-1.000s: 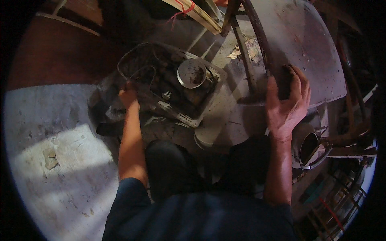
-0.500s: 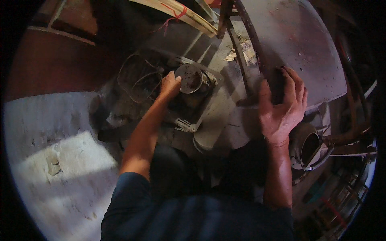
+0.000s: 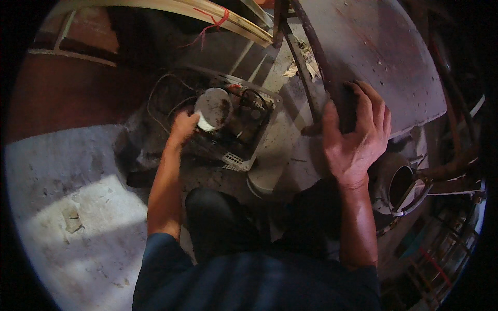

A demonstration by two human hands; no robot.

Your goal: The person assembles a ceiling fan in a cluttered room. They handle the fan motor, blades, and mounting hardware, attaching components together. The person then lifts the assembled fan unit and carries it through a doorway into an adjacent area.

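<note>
White cup [image 3: 213, 106], pinched at its rim by the left hand [image 3: 183, 127], has moved leftward over the basket [image 3: 236, 160] since the earlier frame, exposing more of a black cord [image 3: 255, 93]. Right hand [image 3: 357, 136] remains spread beside the board [image 3: 394, 67]; contact cannot be told. Wooden strips [image 3: 244, 27] lie beyond; a wire loop [image 3: 151, 98] curves near the left hand.

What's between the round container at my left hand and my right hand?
In the head view, from container to right hand: dark clutter, crate rim, dusty grey floor, then a dark bar.
</note>
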